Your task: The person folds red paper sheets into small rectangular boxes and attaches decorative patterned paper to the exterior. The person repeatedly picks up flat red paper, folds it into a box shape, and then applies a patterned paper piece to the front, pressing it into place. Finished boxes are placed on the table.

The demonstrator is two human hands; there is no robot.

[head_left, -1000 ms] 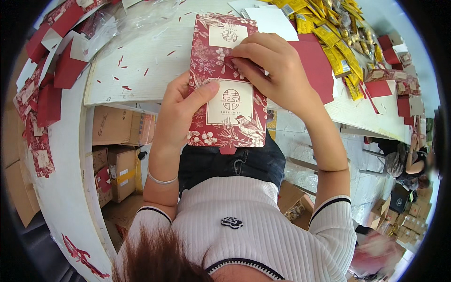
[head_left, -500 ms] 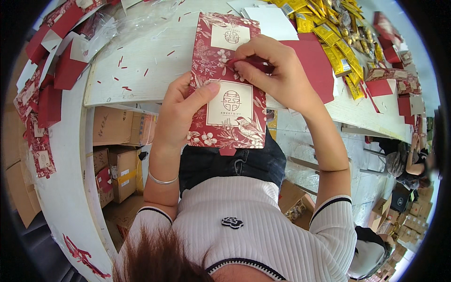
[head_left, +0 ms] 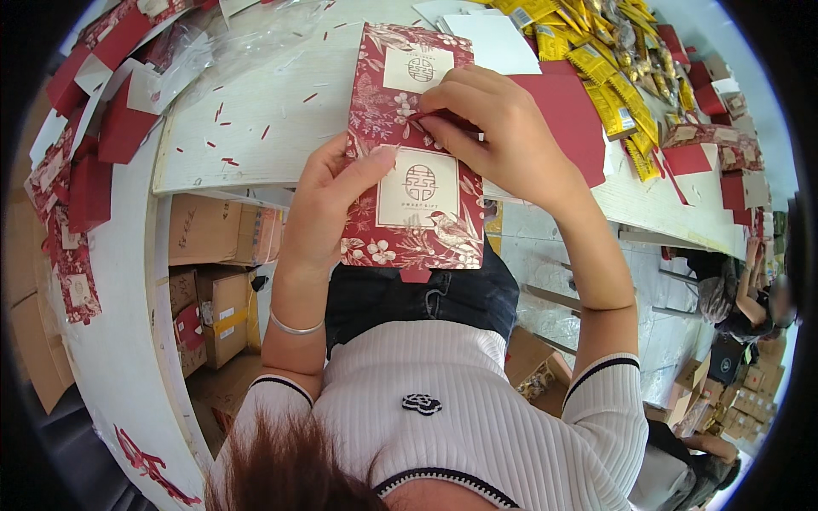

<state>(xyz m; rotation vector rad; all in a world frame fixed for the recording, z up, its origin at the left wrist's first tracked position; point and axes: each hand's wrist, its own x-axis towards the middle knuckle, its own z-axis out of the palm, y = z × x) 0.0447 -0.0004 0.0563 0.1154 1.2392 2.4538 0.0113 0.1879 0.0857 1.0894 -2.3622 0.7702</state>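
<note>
A flat red gift-box blank [head_left: 358,226] with cream labels, pale flowers and a printed bird lies partly over the table's front edge, above my lap. My left hand [head_left: 325,192] grips its left side, thumb pressed on the front and fingers behind. Over the upper half, my right hand [head_left: 507,140] is closed in a pinch on a thin dark-red ribbon [head_left: 417,117] at the card's surface. The ribbon's other end is hidden by my fingers. A small red tab [head_left: 415,275] sticks out from the card's near edge.
Plain red card [head_left: 558,128] and white sheets [head_left: 494,43] lie to the right, beside a pile of yellow packets [head_left: 609,98]. Folded red boxes [head_left: 128,115] and clear plastic are at left. Red scraps dot the white table [head_left: 247,102]. Cartons [head_left: 226,315] stand below; other people are at far right.
My right hand has shifted slightly, its fingertips drawing the ribbon against the card. The left hand and the box blank are almost still. People at far right have moved.
</note>
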